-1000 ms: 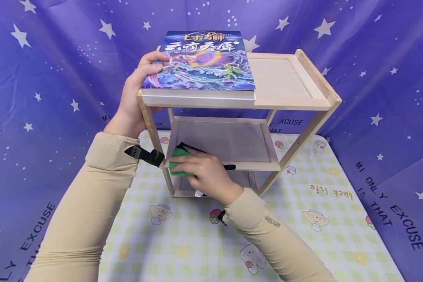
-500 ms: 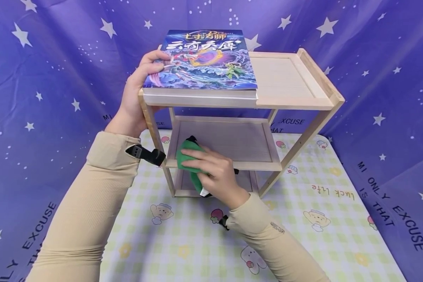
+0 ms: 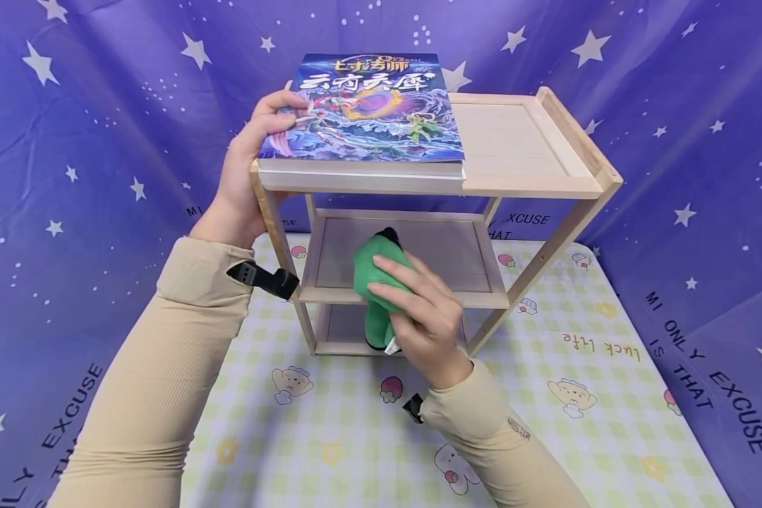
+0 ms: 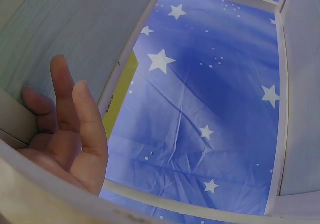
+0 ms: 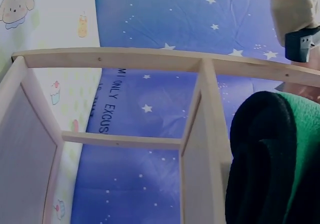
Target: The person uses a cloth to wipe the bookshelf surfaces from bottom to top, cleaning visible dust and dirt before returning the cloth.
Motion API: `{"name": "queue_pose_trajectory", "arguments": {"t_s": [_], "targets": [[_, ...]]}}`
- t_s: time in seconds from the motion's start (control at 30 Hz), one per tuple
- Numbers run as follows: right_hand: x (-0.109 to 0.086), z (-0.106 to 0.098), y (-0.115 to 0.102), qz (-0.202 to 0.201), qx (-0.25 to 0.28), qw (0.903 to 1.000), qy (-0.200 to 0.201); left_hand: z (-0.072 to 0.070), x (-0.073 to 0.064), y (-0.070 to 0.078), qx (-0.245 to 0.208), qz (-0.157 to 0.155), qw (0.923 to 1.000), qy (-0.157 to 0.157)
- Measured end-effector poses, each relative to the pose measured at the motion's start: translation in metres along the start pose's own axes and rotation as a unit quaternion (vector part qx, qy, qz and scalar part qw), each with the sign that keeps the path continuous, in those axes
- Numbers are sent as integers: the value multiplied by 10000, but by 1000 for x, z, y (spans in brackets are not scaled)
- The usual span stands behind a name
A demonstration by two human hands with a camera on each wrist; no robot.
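A three-tier wooden shelf unit [image 3: 514, 144] stands upright, with a thick book [image 3: 381, 113] in a blue illustrated cover lying at the left of its top board. My left hand [image 3: 233, 169] grips the upper left end of the unit, some digits over the book's left edge. In the left wrist view, other fingers of this hand [image 4: 82, 134] reach beneath the top board. My right hand [image 3: 428, 317] holds a folded cloth [image 3: 376, 271], green on one side and black on the other, at the front edge of the middle board [image 3: 463, 243]. A white tag hangs from the cloth.
Under the unit is a table with a green-checked, cartoon-printed cloth [image 3: 330, 416]. A purple curtain [image 3: 101, 92] with white stars surrounds the back and sides. The lower board [image 3: 349, 328] sits below the middle one, between the unit's slanting legs [image 3: 540, 257].
My right hand has slid the green cloth rightward along the middle board's front edge, from its left corner toward the centre. The left hand and the book have stayed put.
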State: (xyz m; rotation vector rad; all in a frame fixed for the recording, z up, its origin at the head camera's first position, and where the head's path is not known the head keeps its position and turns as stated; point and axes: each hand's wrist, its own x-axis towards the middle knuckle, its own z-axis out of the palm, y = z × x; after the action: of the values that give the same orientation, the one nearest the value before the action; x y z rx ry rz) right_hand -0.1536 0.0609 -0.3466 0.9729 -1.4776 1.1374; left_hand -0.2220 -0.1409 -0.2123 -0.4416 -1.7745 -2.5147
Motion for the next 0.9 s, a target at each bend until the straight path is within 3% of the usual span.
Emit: {"name": "queue_pose_trajectory", "arguments": {"t_s": [0.17,0.37,0.9], "targets": [[4,-6,-5,-53,-6,9981,616,0,0,0,28,-11,10000,-21],[8,-11,-10,-40,10,9884,1517,1,-1,0,21,10,10000,-35],[37,-22,-21,-292,-199,9600,2778,1,-1,0,-9,43,10000,-63]]}}
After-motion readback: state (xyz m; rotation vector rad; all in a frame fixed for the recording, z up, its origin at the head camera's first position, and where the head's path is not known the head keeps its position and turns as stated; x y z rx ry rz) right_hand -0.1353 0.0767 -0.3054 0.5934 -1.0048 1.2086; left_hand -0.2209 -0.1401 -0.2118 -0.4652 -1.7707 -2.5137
